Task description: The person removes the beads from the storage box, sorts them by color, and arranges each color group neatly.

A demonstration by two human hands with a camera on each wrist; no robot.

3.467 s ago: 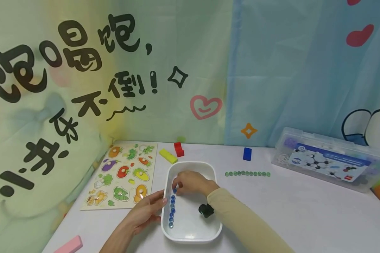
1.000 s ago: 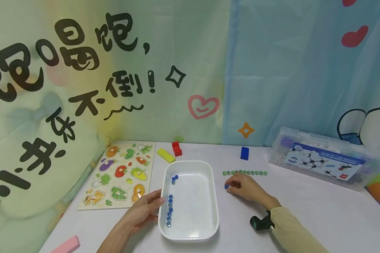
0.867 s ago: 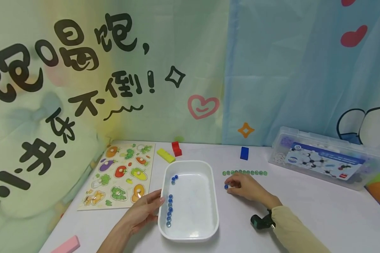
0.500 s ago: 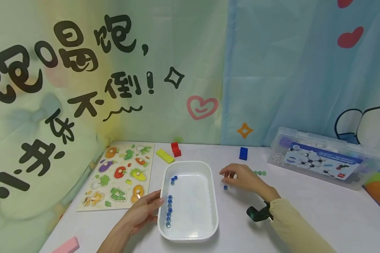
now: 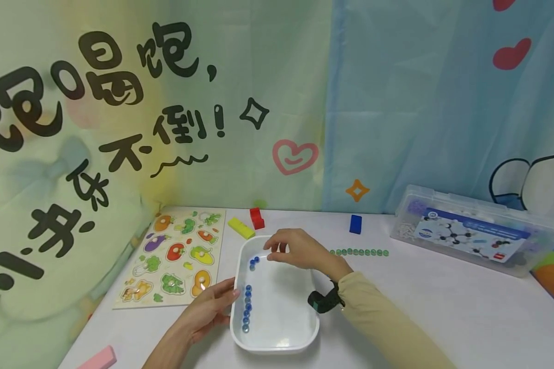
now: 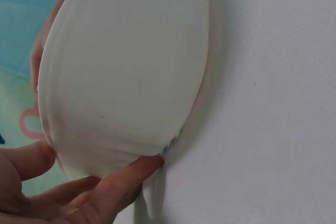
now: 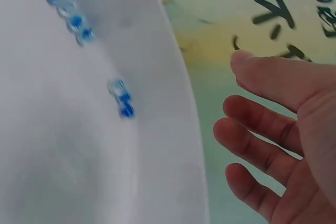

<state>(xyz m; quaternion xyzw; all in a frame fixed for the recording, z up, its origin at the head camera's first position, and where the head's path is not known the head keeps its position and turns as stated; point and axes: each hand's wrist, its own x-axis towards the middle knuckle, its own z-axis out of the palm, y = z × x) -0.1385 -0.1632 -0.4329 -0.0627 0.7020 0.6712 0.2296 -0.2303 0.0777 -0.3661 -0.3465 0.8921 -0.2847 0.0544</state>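
Observation:
A white tray (image 5: pixel 286 343) stands on the table. My left hand (image 5: pixel 212 305) grips its left side, thumb at the rim and fingers against the outer wall, as the left wrist view also shows. Inside lie a row of blue glass beads (image 5: pixel 247 307) along the left wall and a small cluster of blue beads (image 5: pixel 253 262) farther back. My right hand (image 5: pixel 295 249) hovers over the tray's back part, near the cluster. In the right wrist view its thumb (image 7: pixel 283 77) and fingers are apart, with nothing between them.
A row of green glass beads (image 5: pixel 362 252) lies right of the tray, partly behind the right arm. Around are a vegetable puzzle board (image 5: pixel 166 300), yellow block (image 5: pixel 241 228), red block (image 5: pixel 256 219), blue block (image 5: pixel 355 224), pink block (image 5: pixel 99 357) and clear plastic box (image 5: pixel 475 230).
My right hand left a blue bead on the table right of the tray, then moved left over the tray. My arm now hides that bead's spot. The left hand stays on the tray.

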